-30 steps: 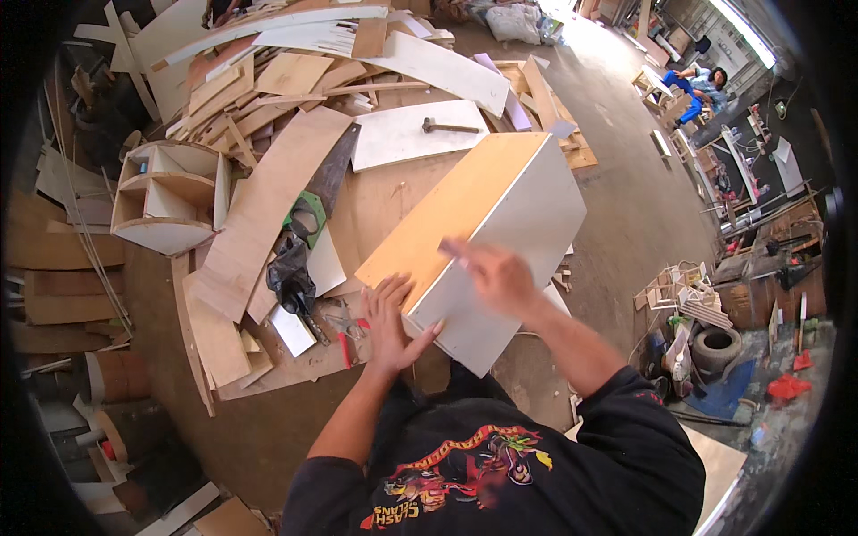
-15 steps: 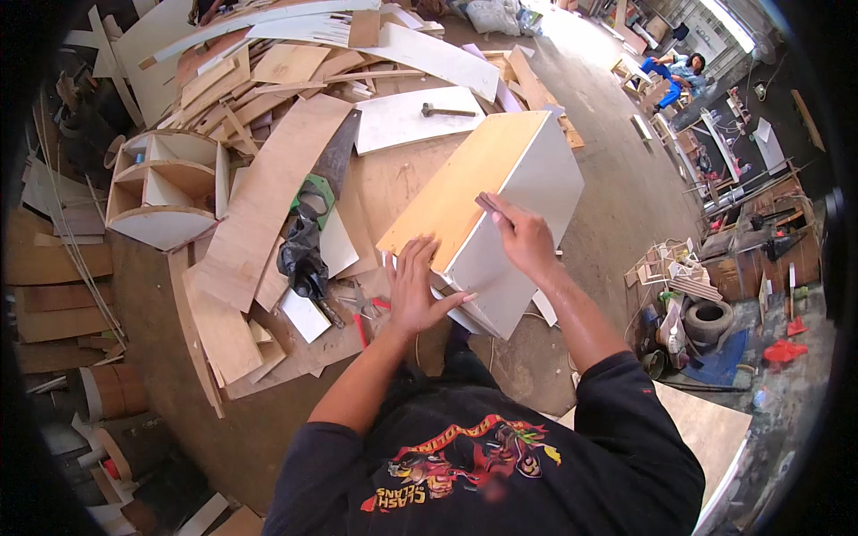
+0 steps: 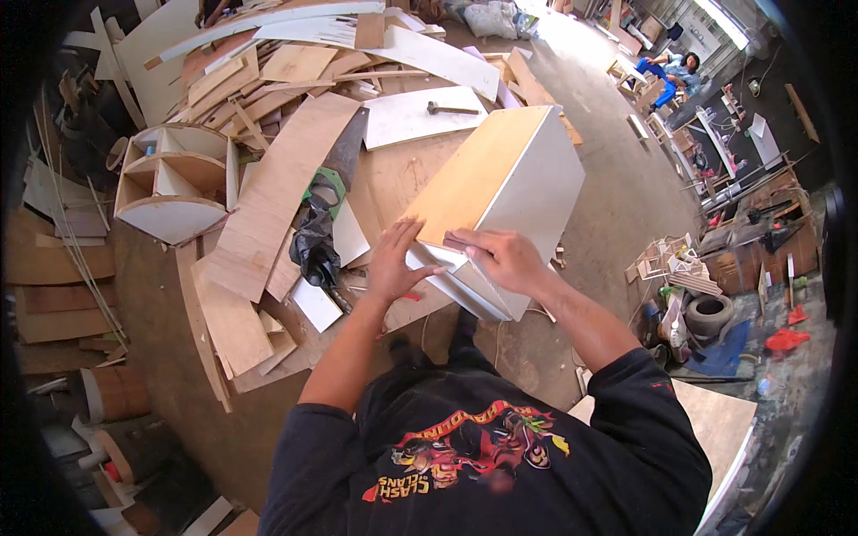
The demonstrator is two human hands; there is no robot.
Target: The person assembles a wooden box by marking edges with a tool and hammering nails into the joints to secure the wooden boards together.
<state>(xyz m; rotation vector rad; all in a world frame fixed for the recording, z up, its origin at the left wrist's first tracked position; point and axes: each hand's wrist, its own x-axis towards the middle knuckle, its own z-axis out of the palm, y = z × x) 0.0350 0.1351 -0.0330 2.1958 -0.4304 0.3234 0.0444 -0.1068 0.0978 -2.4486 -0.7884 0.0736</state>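
A wooden box (image 3: 536, 179) with white sides and a bare yellowish top face (image 3: 474, 170) rests tilted at the right edge of the worktable. My left hand (image 3: 395, 261) lies on its near left corner, fingers stretched over the top edge and thumb apart toward the end. In my right hand (image 3: 509, 261) is a small brown sanding block (image 3: 459, 239), pressed against the near end of the top edge. The fingers are closed round the block and partly cover it. A recessed opening at the box's near end shows below both hands.
Plywood offcuts (image 3: 277, 179) and a black plastic bag (image 3: 315, 246) cover the worktable's left. A hammer (image 3: 451, 109) lies on a white board behind the box. A curved shelf unit (image 3: 174, 210) stands at left. Far right, a person (image 3: 670, 76) sits near tools and a tyre (image 3: 709, 315).
My right hand has slid the sanding block toward me along the box's top edge, down to the near corner. My left hand has shifted slightly left and stays on the box.
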